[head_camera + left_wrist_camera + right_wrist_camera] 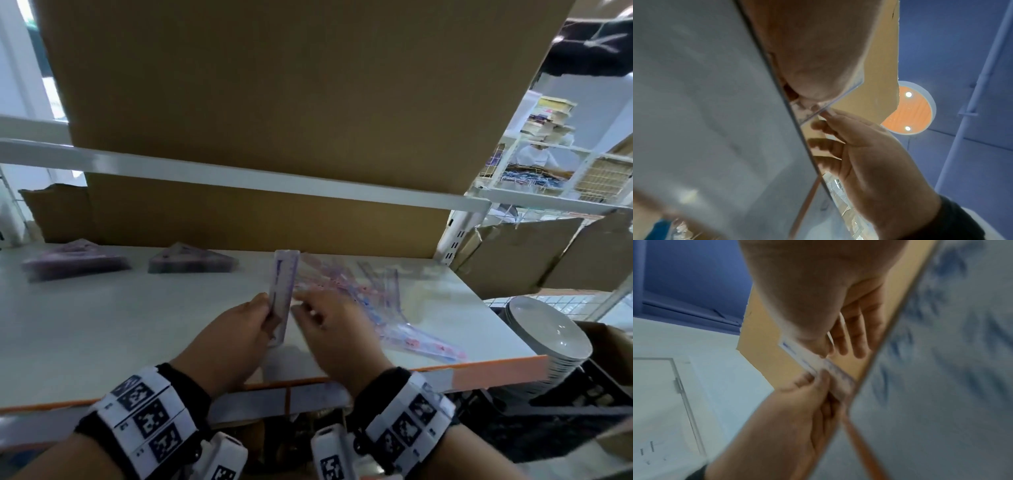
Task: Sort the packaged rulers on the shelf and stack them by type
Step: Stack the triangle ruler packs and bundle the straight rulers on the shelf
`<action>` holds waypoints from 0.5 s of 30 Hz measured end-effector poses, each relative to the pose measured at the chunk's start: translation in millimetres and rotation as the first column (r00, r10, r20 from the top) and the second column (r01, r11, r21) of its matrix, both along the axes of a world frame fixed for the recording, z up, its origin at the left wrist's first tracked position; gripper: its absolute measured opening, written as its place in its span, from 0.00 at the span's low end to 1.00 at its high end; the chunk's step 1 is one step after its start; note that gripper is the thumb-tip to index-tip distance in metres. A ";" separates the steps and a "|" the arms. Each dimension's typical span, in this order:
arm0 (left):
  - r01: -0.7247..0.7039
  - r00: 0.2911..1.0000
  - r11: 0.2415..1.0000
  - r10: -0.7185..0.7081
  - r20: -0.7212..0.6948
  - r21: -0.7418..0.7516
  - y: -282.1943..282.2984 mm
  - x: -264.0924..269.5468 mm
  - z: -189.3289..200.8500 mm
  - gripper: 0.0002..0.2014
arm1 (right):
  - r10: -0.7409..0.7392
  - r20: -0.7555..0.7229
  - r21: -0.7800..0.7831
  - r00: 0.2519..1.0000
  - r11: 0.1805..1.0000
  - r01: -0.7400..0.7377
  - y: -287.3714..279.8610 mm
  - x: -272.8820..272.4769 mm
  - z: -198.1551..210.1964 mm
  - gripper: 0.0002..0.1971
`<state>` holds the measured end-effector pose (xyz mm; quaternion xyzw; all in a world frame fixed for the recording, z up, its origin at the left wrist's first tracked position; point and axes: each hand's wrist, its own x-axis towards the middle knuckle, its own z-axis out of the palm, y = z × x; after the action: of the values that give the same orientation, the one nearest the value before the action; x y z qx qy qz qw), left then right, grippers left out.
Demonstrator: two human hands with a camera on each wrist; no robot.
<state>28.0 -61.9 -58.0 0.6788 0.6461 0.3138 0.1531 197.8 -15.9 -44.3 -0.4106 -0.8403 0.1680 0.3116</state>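
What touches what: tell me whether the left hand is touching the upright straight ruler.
Touching. The head view shows the left hand gripping the straight ruler.

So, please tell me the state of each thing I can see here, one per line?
Left hand: grips a straight ruler pack.
Straight ruler pack: held upright above the shelf.
Right hand: fingers loosely bent; contact unclear.
Loose rulers: unsorted heap.
Two triangle stacks: lying flat.
Plates: stacked.
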 end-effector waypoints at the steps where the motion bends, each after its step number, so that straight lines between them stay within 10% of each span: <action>1: 0.002 1.000 1.000 -0.002 -0.006 -0.023 3.3 3.3 1.1 0.07 | -0.047 -0.057 -0.112 0.997 0.993 0.040 11.1 12.0 11.8 0.10; 7: -0.044 0.986 0.997 0.052 0.157 -0.059 13.2 13.7 -1.1 0.12 | -0.427 0.046 -0.563 0.903 0.735 0.377 123.8 100.8 67.1 0.13; 15: -0.034 0.901 0.980 0.114 0.418 -0.194 16.1 9.7 -4.5 0.09 | -0.380 0.437 -0.616 0.816 0.535 0.578 180.7 122.6 37.7 0.23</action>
<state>37.8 -45.8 -62.4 0.5517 0.6482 0.3999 0.3400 320.3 164.9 -6.6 -0.7324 -0.5880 0.3399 0.0486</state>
